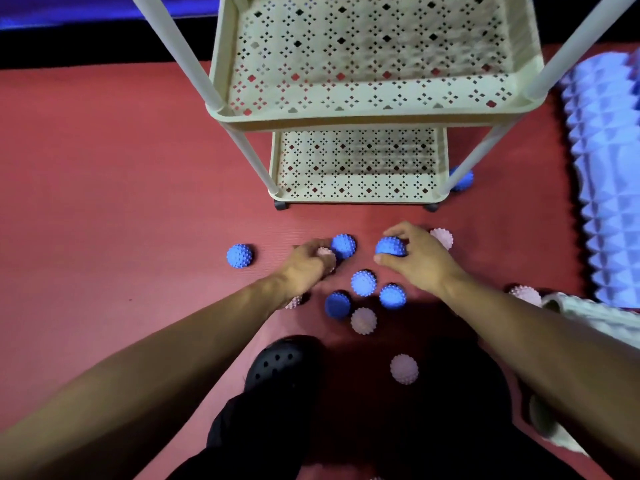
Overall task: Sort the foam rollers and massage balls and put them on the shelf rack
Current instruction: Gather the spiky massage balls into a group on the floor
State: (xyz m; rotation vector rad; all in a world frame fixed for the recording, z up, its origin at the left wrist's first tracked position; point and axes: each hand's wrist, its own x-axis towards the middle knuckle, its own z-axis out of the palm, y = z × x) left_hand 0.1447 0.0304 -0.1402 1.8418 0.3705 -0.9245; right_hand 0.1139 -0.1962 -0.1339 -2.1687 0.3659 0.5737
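Massage balls lie scattered on the red floor mat (104, 188) in front of the shelf rack (360, 109), and going from the left, a lone blue spiky ball (239, 256) sits apart from the rest. Next comes the left hand (306, 266), its fingers curled down around a pink ball (326, 255), with another blue ball (343, 245) just beyond its fingertips and a pink one (294, 301) half hidden under the wrist. In the middle, three blue balls (363, 283) cluster close together, with two pink balls (363, 320) nearer the person's dark shoe (284, 362). The right hand (415, 258) grips a blue ball (390, 247), fingers wrapped over its top and thumb below. A pink ball (443, 237) lies just behind that hand, and a blue one (462, 178) sits beside the rack's right leg. At the far right, a pale blue ridged foam roller (606, 174) lies on the mat, well apart from the rack, whose two visible tiers hold nothing.
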